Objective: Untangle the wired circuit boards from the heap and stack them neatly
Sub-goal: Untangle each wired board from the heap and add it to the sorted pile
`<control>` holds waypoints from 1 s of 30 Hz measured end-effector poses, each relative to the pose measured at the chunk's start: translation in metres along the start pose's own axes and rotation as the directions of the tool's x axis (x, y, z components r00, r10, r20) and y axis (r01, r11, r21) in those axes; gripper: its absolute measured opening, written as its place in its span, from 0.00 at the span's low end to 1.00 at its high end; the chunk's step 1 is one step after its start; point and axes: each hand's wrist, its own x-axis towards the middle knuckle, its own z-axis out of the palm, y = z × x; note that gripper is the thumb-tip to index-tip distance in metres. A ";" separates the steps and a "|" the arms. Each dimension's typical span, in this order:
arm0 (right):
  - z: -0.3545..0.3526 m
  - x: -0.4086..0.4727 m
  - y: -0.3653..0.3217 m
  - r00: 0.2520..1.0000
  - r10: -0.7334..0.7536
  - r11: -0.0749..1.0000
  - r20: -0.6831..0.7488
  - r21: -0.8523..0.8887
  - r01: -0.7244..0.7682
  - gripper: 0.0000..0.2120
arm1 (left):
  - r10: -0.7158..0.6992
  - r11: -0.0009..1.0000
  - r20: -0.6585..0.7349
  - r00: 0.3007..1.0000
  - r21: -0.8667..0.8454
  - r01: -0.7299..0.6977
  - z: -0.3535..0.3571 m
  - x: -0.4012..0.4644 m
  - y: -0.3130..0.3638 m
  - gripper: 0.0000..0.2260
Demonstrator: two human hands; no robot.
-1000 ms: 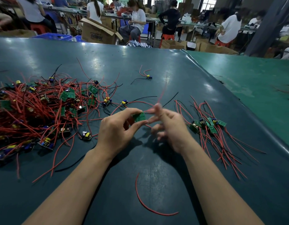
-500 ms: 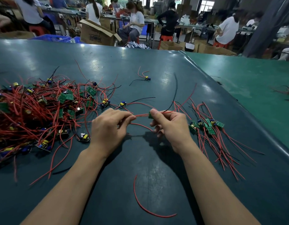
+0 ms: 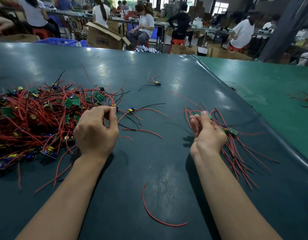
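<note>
At the heap's (image 3: 33,116) edge, left hand (image 3: 96,130) pinches a board (image 3: 114,106); right hand (image 3: 207,132), blurred, seemingly open.

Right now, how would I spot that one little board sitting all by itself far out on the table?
Start at the big red heap on the left of the dark green table, then look right and farther away, past both hands. There lies a lone board with a yellow and blue part, two red wires curling up and one black wire trailing left. Nothing touches it, unlike the boards in the heap.

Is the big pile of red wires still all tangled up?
Yes, tangled: the heap shows red wires crisscrossing over green boards, knotted together beside the left hand.
</note>
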 end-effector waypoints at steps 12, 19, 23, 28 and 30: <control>0.003 -0.018 0.019 0.943 0.309 0.950 0.123 -0.083 -0.300 0.07 | -0.496 0.728 0.175 0.850 0.618 0.298 -0.019 0.012 -0.040 0.18; 0.004 -0.024 0.020 0.911 0.312 0.932 0.271 -0.275 -0.237 0.10 | -0.468 0.789 0.073 0.881 0.484 0.379 -0.022 0.020 -0.048 0.11; 0.005 -0.023 0.021 0.907 0.306 0.917 0.290 -0.344 -0.200 0.12 | -0.354 0.887 -0.018 0.935 0.311 0.342 -0.025 0.021 -0.045 0.08; 0.005 -0.024 0.020 0.897 0.320 0.899 0.306 -0.395 -0.187 0.13 | -0.127 0.989 -0.062 0.990 0.068 0.132 -0.025 0.020 -0.032 0.10; 0.006 -0.025 0.019 0.887 0.329 0.889 0.324 -0.423 -0.175 0.13 | -0.016 1.000 -0.085 0.996 0.016 0.017 -0.023 0.017 -0.024 0.09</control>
